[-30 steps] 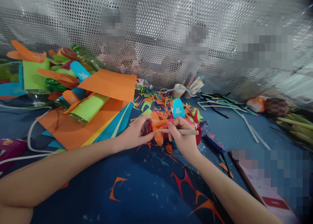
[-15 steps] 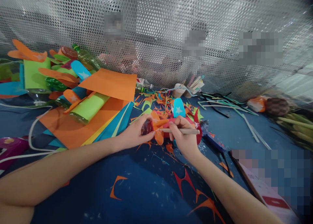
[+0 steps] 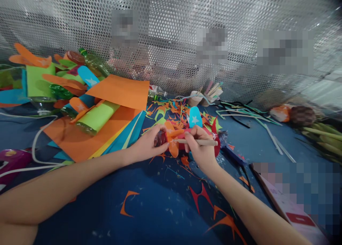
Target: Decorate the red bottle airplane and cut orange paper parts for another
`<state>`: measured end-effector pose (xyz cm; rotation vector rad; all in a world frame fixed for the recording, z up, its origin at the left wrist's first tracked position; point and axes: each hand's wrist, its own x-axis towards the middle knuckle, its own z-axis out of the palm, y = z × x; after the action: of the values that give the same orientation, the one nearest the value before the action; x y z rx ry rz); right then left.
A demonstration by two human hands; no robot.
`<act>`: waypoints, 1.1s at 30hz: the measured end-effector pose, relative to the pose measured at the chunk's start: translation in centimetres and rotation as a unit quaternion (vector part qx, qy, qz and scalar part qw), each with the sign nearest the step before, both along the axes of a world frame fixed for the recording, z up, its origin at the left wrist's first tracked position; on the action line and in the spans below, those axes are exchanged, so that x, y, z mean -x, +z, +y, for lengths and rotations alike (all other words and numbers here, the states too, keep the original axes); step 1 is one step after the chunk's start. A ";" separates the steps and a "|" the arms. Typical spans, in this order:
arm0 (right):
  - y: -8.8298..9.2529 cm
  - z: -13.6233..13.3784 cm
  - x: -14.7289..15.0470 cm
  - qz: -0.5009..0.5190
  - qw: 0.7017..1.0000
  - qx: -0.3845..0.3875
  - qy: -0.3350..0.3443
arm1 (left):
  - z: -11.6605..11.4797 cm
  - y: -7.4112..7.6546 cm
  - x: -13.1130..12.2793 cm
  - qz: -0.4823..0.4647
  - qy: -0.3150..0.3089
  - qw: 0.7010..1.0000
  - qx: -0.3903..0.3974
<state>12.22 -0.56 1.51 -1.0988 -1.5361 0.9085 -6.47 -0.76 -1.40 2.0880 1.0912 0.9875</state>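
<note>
A small bottle wrapped in red paper [image 3: 184, 139] lies on its side on the blue table [image 3: 149, 205], with orange paper fins and a blue fin bearing a white star [image 3: 195, 118]. My left hand [image 3: 146, 145] is closed round the bottle's dark left end. My right hand [image 3: 199, 145] is closed on a thin wooden stick [image 3: 204, 142], held level across the bottle, its tip touching an orange fin [image 3: 172, 145].
Orange, yellow and blue paper sheets [image 3: 88, 131] lie at the left with a green-wrapped bottle [image 3: 97, 117] and more decorated bottles [image 3: 40, 81]. Paper scraps [image 3: 173, 113] litter the middle. Cups of sticks [image 3: 207, 95] stand by the perforated metal screen [image 3: 171, 41]. Paper strips [image 3: 251, 120] lie to the right.
Hardly anything differs: both hands stay on the bottle and stick, and the view shifts slightly.
</note>
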 end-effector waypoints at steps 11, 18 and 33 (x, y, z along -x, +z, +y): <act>-0.1 0.0 -0.1 0.013 0.999 0.012 0.035 | -0.1 0.2 -0.1 -0.002 -0.002 1.000 0.019; -0.2 0.0 -0.1 0.005 0.999 0.020 0.028 | -0.1 0.0 0.1 0.000 0.004 1.000 0.011; -0.2 0.1 -0.1 0.000 0.999 0.019 0.033 | 0.0 0.1 0.0 0.005 0.005 1.000 0.006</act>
<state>12.31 -0.48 1.30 -1.0800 -1.5683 0.9860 -6.44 -0.74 -1.33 2.0826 1.1111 0.9728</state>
